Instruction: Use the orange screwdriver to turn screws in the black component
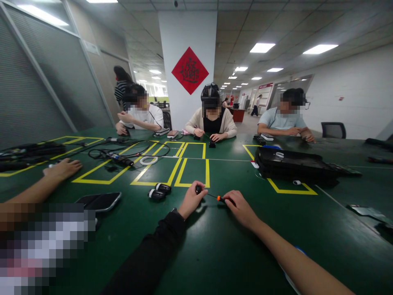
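My left hand (192, 199) is closed around a small black piece (198, 189), which the fingers partly hide. A screwdriver (219, 198) with an orange and black handle is gripped in my right hand (241, 208). Its thin shaft points left toward the black piece; whether the tip touches it is too small to tell. Left of my hands, two small black objects with white ends (157, 194) lie side by side on the green table (215, 254).
A phone (101, 201) and a neighbour's hand (64, 168) are on the left. Black cables (123, 157) and a white ring (149, 160) lie among yellow tape outlines (192, 185). A black bag (291, 164) stands at right. Several people sit across the table.
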A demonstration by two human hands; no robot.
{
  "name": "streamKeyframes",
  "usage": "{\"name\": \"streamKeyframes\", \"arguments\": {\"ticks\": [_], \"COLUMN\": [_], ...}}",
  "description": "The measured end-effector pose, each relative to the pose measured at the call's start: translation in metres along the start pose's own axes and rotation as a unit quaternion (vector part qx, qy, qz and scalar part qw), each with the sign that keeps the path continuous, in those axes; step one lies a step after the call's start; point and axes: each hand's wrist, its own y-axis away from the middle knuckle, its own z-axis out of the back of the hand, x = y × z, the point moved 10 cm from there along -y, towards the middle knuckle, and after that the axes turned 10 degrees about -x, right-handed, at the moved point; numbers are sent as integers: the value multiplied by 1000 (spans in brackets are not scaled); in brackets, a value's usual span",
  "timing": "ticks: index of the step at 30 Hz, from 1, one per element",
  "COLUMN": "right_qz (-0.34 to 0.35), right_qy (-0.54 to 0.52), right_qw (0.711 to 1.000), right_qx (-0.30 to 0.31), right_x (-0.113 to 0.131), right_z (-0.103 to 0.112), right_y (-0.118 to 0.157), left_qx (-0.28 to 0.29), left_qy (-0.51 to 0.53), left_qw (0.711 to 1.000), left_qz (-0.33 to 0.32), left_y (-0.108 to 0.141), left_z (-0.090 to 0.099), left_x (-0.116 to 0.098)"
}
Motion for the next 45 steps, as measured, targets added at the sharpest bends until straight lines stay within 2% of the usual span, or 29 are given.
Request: {"name": "streamKeyframes", "arguments": {"ticks": [9, 27, 38, 45], "right_qz": [11, -8, -9, -14], "right_qy": [9, 18, -1, 11], "right_qw": [1000, 1000, 1000, 999], "right_qx": [-1, 5, -21, -27], "right_x": [1, -2, -3, -7], "right_z": [0, -1, 2, 3], "right_y": [0, 0, 0, 0], "left_qx": [-2, 2, 12, 11], "left_qy": [-5, -10, 26, 36], "left_qw": [1000, 1000, 999, 999], "left_qz": [4, 4, 34, 29], "left_y": [0, 1, 1, 1], "left_z": [0, 1, -2, -4], "left_x": [2, 2, 10, 8]}}
